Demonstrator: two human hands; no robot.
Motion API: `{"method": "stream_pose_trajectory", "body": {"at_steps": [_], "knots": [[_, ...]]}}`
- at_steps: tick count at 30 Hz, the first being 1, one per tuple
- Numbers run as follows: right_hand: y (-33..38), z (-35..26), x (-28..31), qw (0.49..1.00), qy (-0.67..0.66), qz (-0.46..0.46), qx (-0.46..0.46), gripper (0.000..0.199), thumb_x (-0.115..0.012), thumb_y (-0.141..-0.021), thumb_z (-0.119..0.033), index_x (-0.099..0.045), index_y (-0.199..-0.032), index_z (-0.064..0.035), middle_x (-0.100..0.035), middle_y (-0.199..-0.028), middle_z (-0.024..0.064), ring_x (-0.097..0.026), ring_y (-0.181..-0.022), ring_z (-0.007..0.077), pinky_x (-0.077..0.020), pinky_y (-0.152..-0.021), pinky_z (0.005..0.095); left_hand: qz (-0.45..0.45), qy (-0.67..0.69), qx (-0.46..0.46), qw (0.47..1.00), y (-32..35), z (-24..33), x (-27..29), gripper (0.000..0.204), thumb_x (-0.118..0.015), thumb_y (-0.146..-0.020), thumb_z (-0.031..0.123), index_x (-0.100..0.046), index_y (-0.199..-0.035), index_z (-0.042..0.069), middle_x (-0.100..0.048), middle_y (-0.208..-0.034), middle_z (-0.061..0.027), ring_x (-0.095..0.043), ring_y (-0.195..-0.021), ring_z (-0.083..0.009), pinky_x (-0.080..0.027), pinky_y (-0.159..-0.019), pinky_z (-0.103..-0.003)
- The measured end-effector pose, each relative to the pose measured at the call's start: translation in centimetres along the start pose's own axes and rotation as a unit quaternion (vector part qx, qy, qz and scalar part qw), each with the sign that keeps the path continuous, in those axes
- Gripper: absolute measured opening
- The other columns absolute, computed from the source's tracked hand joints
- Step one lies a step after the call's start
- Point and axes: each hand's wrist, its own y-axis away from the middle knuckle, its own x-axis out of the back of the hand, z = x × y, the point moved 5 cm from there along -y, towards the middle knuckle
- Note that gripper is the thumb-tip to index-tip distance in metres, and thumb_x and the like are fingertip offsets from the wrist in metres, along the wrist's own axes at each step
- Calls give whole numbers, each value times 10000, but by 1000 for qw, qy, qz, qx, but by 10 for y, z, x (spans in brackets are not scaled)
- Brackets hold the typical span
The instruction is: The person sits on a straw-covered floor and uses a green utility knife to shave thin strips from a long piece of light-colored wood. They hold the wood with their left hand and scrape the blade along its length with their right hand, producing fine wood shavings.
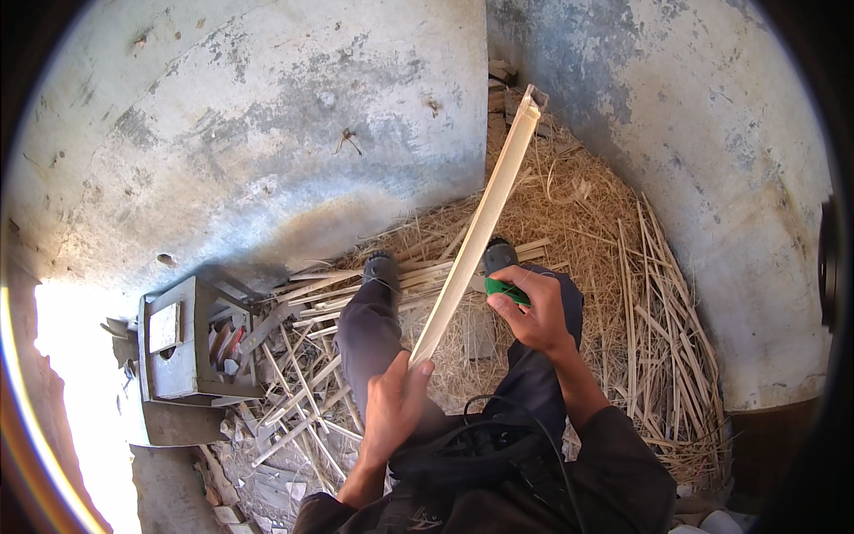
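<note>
My left hand (pixel 394 402) grips the near end of a long pale split cane strip (pixel 480 227). The strip slants up and away toward the corner of the walls, its far end raised against the wall. My right hand (pixel 532 311) is closed around a green-handled tool (pixel 505 290) just to the right of the strip, level with its middle part. The tool's working end is hidden behind the hand and the strip. My legs in dark trousers stretch forward under both hands, shoes resting on loose strips.
Straw, shavings and several cut cane strips (pixel 654 294) cover the floor in the corner. A grey concrete block with a hollow (pixel 178 343) holding small items stands at the left. Weathered plaster walls (pixel 267 116) close the space. A black cable (pixel 498 418) lies on my lap.
</note>
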Motion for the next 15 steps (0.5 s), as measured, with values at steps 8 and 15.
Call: {"method": "stream_pose_trajectory", "body": {"at_steps": [8,15], "knots": [[3,-26,2,989,97,-3,115,287,-906,-912,-301,-823,-1056,-68,-804,-900,80,-778,-729,214,-586,-639,321,20,5,-25,999,-5,16,1,286,-692,-1105,205,-596,-956,-19,-618,-664,-203,-563,-547,-327,-447,-579,-424],[4,-34,-3,973,165,30,162,321,-920,-876,-369,-838,-1057,-116,-789,-841,26,-726,-641,202,-540,-576,332,16,-12,-31,999,-5,16,-1,298,-708,-1096,198,-577,-934,-15,-608,-640,-204,-561,-539,-381,-437,-559,-426]]}}
